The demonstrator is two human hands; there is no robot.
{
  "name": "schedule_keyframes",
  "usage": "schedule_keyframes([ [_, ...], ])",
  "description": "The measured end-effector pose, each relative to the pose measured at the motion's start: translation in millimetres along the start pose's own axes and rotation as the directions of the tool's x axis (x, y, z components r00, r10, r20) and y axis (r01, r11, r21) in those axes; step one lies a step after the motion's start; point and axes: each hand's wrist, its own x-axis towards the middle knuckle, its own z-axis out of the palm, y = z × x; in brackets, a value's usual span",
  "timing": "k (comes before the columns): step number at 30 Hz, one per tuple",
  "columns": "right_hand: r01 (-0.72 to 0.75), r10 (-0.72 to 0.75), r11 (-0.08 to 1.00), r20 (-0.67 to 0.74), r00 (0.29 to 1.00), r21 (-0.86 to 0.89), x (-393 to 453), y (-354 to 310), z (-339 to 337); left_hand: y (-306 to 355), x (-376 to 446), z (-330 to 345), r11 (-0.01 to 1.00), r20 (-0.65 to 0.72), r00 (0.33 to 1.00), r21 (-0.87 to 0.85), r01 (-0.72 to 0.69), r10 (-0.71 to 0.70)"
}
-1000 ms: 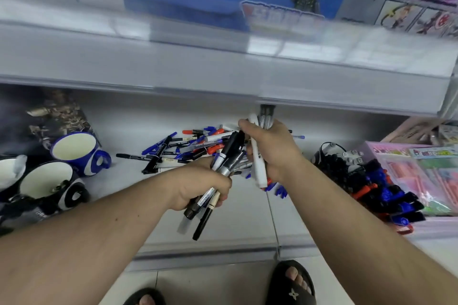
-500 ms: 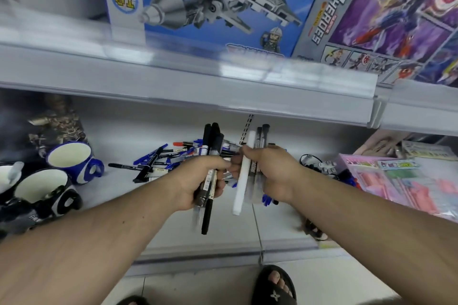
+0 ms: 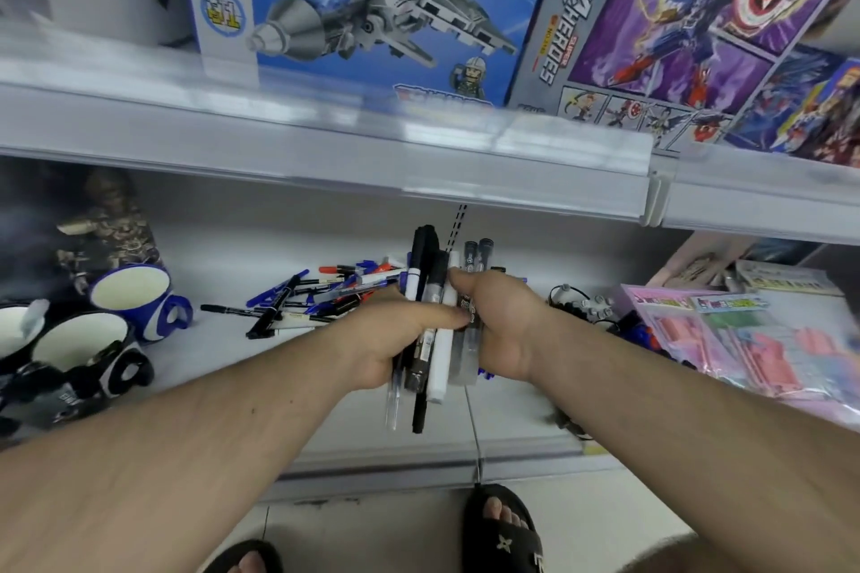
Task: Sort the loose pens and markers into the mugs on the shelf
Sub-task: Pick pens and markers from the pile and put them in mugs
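Both hands meet over the shelf's middle, pressing one upright bundle of markers (image 3: 437, 349) between them. My left hand (image 3: 388, 342) grips the black and blue-banded markers on the bundle's left side. My right hand (image 3: 500, 330) grips the white marker and two clear-capped ones on its right side. Behind the hands lies a loose pile of pens (image 3: 321, 293), blue, red and black. At the left stand a blue-and-white mug (image 3: 135, 298), a black-and-white mug (image 3: 83, 354), and a third mug (image 3: 14, 330) cut by the frame edge.
The upper shelf's edge (image 3: 325, 154) overhangs close above the hands, carrying toy boxes. Pink packaged goods (image 3: 744, 340) and a dark heap of small toys (image 3: 581, 307) fill the right of the lower shelf. A camouflage figure (image 3: 107, 223) stands behind the mugs.
My two hands have come together, joining their separate handfuls into one upright bundle. The view has tilted upward, showing more of the toy boxes.
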Motion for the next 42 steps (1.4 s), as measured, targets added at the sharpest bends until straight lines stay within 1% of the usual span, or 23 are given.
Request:
schedule_keyframes([
  [3, 0.028, -0.028, 1.000, 0.019, 0.999, -0.006, 1.6, -6.2, 4.2, 7.2, -7.8, -9.3, 0.998, -0.087, 0.996, -0.056, 0.011, -0.016],
  [6, 0.087, -0.089, 0.993, -0.024, 0.996, -0.081, 4.1, -7.4, 10.6, 3.4, -22.4, -30.0, 0.994, -0.201, 0.979, -0.110, 0.013, -0.035],
  [9, 0.072, -0.064, 0.978, 0.048, 0.997, -0.198, 3.9, -3.6, 24.5, -1.5, -39.0, -55.3, 0.989, -0.332, 0.942, -0.147, -0.006, -0.044],
  [12, 0.089, -0.032, 0.920, 0.151, 0.988, -0.383, -1.5, 6.9, 50.7, 6.8, -53.6, -74.3, 0.986, -0.405, 0.914, -0.159, -0.056, -0.013],
  [14, 0.163, -0.058, 0.828, 0.208, 0.976, -0.537, -3.8, 15.8, 70.5, 12.1, -63.6, -86.3, 0.982, -0.435, 0.900, -0.163, -0.096, 0.015],
  [17, 0.301, -0.111, 0.686, 0.314, 0.943, -0.662, -7.2, 27.9, 95.8, 12.1, -77.8, -98.3, 0.980, -0.482, 0.874, -0.135, -0.146, 0.064],
  [20, 0.429, -0.199, 0.482, 0.381, 0.903, -0.764, -12.3, 35.1, 114.6, 5.9, -87.7, -107.0, 0.968, -0.511, 0.854, -0.154, -0.198, 0.093],
  [22, 0.454, -0.221, 0.391, 0.397, 0.891, -0.801, -17.1, 36.6, 122.8, 0.6, -90.6, -112.9, 0.960, -0.512, 0.851, -0.161, -0.229, 0.117],
  [24, 0.457, -0.205, 0.287, 0.412, 0.888, -0.842, -21.5, 37.9, 128.7, -3.4, -93.4, -116.5, 0.958, -0.492, 0.861, -0.162, -0.235, 0.128],
  [27, 0.483, -0.220, 0.014, 0.469, 0.855, -0.875, -22.4, 44.5, 136.7, -7.6, -94.6, -121.5, 0.964, -0.477, 0.875, -0.181, -0.193, 0.086],
  [29, 0.482, -0.228, -0.122, 0.498, 0.837, -0.867, -22.8, 48.5, 142.0, -9.3, -93.9, -127.6, 0.961, -0.487, 0.873, -0.220, -0.166, 0.039],
  [33, 0.495, -0.207, -0.264, 0.550, 0.809, -0.828, -28.1, 46.7, 152.3, -9.2, -92.0, -139.0, 0.949, -0.481, 0.875, -0.297, -0.102, -0.057],
  [36, 0.496, -0.203, -0.335, 0.575, 0.792, -0.801, -25.9, 47.0, 157.9, -9.7, -90.7, -145.3, 0.937, -0.468, 0.879, -0.339, -0.085, -0.089],
  [38, 0.524, -0.186, -0.339, 0.602, 0.776, -0.781, -24.5, 47.4, 161.8, -11.1, -91.2, -149.4, 0.930, -0.462, 0.882, -0.358, -0.088, -0.094],
  [40, 0.576, -0.136, -0.263, 0.621, 0.772, -0.774, -21.2, 45.5, 165.7, -12.0, -92.6, -155.3, 0.936, -0.468, 0.880, -0.340, -0.092, -0.083],
  [42, 0.622, -0.078, -0.117, 0.631, 0.771, -0.774, -13.8, 40.6, 168.7, -10.6, -95.3, -162.4, 0.940, -0.491, 0.869, -0.320, -0.115, -0.061],
])
